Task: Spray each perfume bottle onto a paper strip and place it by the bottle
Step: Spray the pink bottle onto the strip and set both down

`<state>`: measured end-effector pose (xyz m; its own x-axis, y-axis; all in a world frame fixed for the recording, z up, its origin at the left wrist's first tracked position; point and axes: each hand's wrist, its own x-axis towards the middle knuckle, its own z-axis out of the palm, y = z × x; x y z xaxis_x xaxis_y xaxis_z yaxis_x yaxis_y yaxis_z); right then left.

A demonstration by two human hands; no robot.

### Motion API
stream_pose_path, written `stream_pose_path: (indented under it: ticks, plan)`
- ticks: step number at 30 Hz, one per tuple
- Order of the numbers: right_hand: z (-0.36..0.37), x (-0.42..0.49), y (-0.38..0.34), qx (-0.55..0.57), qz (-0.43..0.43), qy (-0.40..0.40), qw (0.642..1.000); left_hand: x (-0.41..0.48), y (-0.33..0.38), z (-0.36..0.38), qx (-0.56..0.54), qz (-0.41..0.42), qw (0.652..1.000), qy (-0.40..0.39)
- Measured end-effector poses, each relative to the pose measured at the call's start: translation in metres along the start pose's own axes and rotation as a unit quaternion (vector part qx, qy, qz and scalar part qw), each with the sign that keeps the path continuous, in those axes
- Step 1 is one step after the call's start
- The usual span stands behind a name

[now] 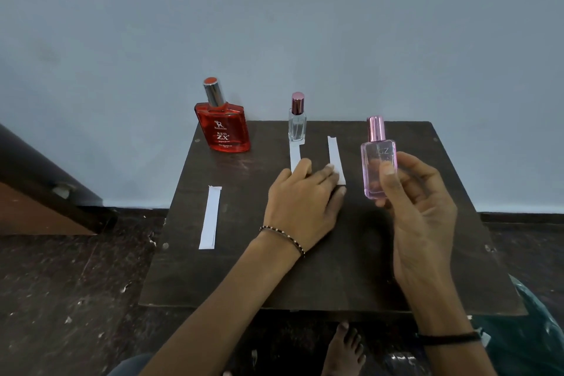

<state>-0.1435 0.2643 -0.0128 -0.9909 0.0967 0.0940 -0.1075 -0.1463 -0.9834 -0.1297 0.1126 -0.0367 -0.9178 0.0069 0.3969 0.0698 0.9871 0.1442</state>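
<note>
My right hand (418, 217) holds a pink perfume bottle (377, 159) upright above the table's right side, its pink cap on. My left hand (305, 198) lies flat on the table with fingertips on two white paper strips: one strip (294, 154) runs out from under a small clear bottle (297, 122), the other strip (335, 156) lies just right of it. A red bottle (224, 125) stands at the back left corner. A third strip (210, 218) lies alone at the left.
The dark wooden table (335, 268) stands against a pale blue wall. Its back edge is just behind the bottles. A dark floor surrounds it, with a bare foot (345, 345) below the front edge and a wooden slope at the far left.
</note>
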Motion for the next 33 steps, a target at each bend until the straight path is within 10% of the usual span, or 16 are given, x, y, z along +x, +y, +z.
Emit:
stream_pose_path:
  ticks: [33]
  plan:
    - [0.040, 0.128, 0.017, -0.265, 0.039, -0.278, 0.923, 0.016, -0.014, 0.003, -0.017, -0.002, 0.999, -0.044]
